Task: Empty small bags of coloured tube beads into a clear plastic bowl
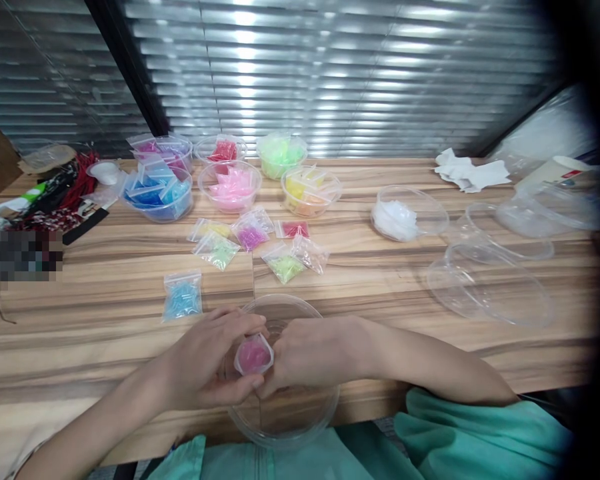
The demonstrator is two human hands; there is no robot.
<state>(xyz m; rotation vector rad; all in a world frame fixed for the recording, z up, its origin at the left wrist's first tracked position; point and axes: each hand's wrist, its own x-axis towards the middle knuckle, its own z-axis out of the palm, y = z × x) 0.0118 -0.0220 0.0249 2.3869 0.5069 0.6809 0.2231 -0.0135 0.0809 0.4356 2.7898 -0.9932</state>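
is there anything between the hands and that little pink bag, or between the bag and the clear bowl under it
Nothing visible. The left hand and right hand both pinch the pink bag directly, and it sits just above the open clear bowl, with nothing seen between them.

Small pink bead bag (253, 355) over clear bowl (300, 427)

Both bare forearms angle inward, meeting low in front of the person. The left hand (207, 363) and right hand (307, 360) curl together, fingertips pinched and nearly touching.
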